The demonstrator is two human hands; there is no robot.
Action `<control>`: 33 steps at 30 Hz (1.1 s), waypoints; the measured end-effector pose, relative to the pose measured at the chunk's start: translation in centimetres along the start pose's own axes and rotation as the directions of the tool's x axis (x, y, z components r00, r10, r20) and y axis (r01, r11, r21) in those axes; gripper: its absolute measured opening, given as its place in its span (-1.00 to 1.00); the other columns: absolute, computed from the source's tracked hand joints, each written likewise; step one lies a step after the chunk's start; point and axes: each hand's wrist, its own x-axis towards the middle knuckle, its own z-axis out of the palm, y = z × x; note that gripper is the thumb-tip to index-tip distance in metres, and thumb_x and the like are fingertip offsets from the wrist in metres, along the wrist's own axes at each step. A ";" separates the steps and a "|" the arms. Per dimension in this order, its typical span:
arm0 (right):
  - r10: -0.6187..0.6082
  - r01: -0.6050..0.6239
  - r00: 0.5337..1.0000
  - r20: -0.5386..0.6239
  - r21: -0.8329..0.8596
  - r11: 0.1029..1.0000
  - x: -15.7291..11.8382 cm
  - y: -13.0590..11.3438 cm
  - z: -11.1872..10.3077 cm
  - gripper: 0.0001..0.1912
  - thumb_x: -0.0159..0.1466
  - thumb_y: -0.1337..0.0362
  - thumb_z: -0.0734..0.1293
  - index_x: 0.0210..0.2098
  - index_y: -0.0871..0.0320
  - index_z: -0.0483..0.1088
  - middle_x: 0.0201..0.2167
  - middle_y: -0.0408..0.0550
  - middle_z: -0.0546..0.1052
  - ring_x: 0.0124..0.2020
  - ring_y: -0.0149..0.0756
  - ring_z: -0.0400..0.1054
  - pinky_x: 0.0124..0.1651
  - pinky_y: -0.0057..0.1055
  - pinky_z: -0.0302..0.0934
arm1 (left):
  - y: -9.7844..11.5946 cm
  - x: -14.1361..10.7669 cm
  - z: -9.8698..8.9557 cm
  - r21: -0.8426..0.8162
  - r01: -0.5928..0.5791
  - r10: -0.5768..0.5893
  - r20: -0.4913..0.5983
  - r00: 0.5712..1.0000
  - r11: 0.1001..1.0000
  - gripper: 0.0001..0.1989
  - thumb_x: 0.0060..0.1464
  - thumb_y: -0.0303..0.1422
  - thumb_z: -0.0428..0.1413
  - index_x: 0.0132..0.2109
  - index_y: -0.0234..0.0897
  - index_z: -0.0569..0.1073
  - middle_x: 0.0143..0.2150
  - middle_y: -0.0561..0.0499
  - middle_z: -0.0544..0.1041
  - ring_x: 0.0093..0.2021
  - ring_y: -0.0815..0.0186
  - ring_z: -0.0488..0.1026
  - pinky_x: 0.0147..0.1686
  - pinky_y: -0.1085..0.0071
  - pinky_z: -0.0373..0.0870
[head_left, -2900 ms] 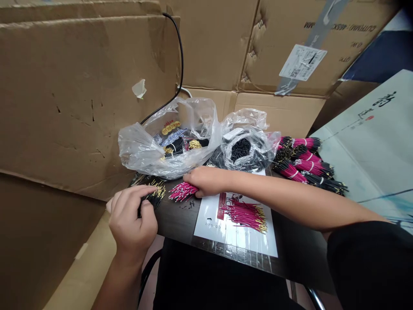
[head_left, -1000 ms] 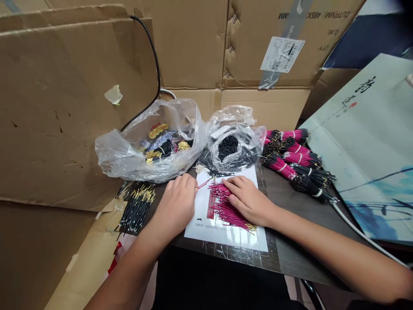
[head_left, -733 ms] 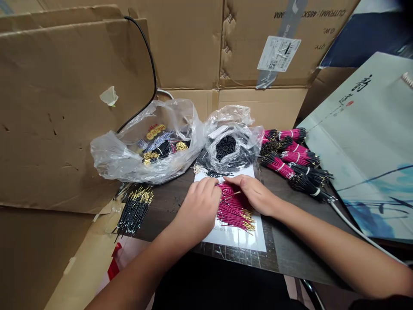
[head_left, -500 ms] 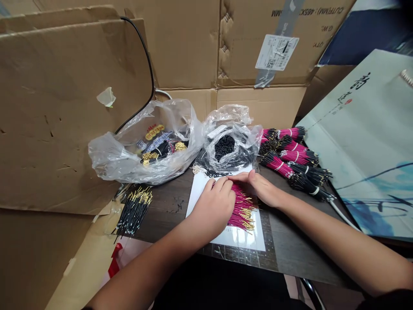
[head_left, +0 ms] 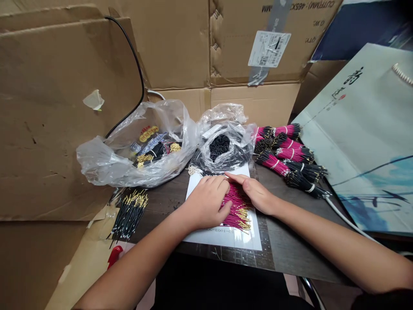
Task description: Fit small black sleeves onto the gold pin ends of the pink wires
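Note:
A loose bunch of magenta wires with gold tips lies on a white sheet of paper in front of me. My left hand rests at the left side of the bunch, its fingers bent over the far end and its thumb held apart. Along the far right side of the wires, my right hand is stretched out with straight fingers, the side of the hand against them. Small black pieces lie just beyond the fingertips, partly hidden by my left hand.
Behind the paper stands an open plastic bag of small black pieces. A larger clear bag holds tied wire bundles. Loose black wires lie at the left. Tied magenta and black bundles are piled right, beside a paper bag. Cardboard walls the back.
My left hand has shifted slightly left and its thumb has spread away from the fingers. The right hand stays beside the wires. The whole view has moved a little.

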 end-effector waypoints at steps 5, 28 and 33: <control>0.030 -0.029 0.999 -0.013 0.086 0.996 -0.1 -0.8 0.5 -0.32 0.37 -0.11 -0.08 0.38 0.05 -0.22 0.13 0.04 0.39 0.12 -0.18 0.29 0.23 -0.09 0.09 | -1.2 0.3 0.8 -0.139 0.024 -0.029 -0.036 0.999 0.990 -0.80 0.24 -0.39 -0.12 -0.04 -0.32 0.29 -0.11 -0.10 0.40 -0.09 0.19 0.33 -0.04 0.21 0.29; 0.298 0.036 0.798 -0.524 0.535 0.844 0.9 -0.4 3.1 -0.54 0.37 -0.05 0.07 -0.19 0.10 0.46 -0.11 -0.03 0.51 0.01 -0.23 0.36 0.24 -0.10 0.11 | -3.0 1.6 4.0 -0.504 0.124 -0.244 -0.179 0.953 0.855 -0.76 0.28 -0.40 -0.13 -0.13 -0.24 0.44 -0.15 0.01 0.52 -0.12 0.29 0.43 -0.08 0.34 0.32; 0.290 0.051 0.781 -0.553 0.519 0.853 1.7 -0.6 4.6 -0.55 0.38 -0.03 0.06 -0.20 0.10 0.45 -0.14 -0.04 0.51 -0.03 -0.25 0.38 0.19 -0.13 0.16 | -2.8 1.7 4.1 -0.515 0.108 -0.240 -0.197 0.951 0.850 -0.76 0.23 -0.46 -0.11 -0.16 -0.25 0.46 -0.15 0.02 0.52 -0.11 0.30 0.44 -0.06 0.35 0.33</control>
